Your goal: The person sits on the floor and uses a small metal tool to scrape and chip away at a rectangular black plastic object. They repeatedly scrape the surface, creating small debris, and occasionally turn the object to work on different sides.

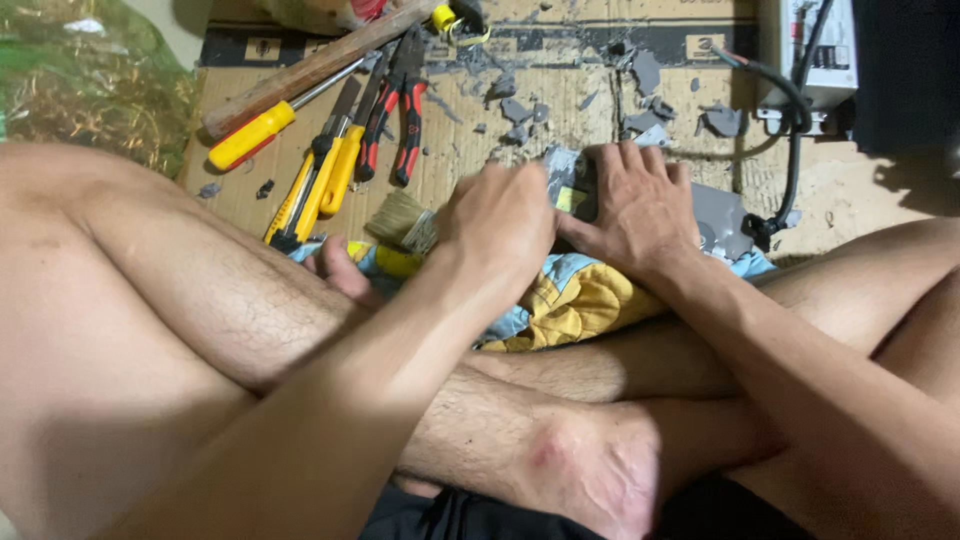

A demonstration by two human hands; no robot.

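While left hand (500, 225) fists shut, right hand (640, 210) flat on grey block (720, 215)

Tools (330, 150) crowd the upper left; grey shards (640, 100) litter the top centre; a black cable (795, 150) bars the upper right. Bare cardboard (450, 150) lies between.

Flattened brown cardboard (560, 110) covers a pale, dusty floor (870, 190) under dim light.

Around the brown cardboard (470, 150) you have a yellow-handled screwdriver (250, 136), yellow-and-black knives (318, 185), red-and-black pliers (395, 120) and grey broken chips (640, 95). Nearer you than the cardboard lies a blue-and-yellow cloth (580, 300), beside a grey plate (722, 215).
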